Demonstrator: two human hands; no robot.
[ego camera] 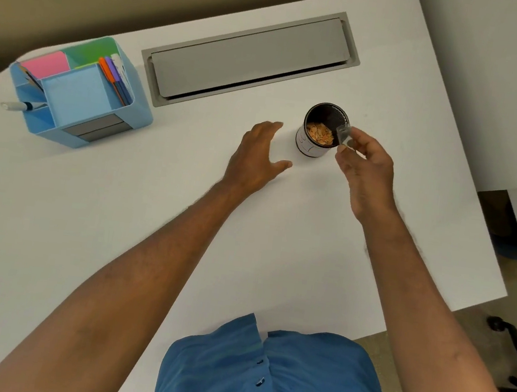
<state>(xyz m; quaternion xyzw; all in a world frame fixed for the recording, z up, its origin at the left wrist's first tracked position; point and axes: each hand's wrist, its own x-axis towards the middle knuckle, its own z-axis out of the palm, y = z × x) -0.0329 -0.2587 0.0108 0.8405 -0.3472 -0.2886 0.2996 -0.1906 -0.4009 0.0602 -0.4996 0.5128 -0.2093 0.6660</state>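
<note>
Now the right hand (364,173) pinches a clear packet (343,136) tipped over the upright cup (302,142) at its 4 o'clock rim, while the left hand (255,159) lies open on the desk (118,211) at 8 o'clock, near but not touching.

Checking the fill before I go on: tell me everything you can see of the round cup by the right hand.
The cup is an open-topped cylinder, standing upright on the white table. Its inner wall looks dark and perforated, its outer side pale with a dark base band. Small orange-tan pieces lie heaped inside, below the rim. The right hand pinches a clear packet at its near-right rim; whether they touch is unclear. The left hand is open beside it, apart.
</note>
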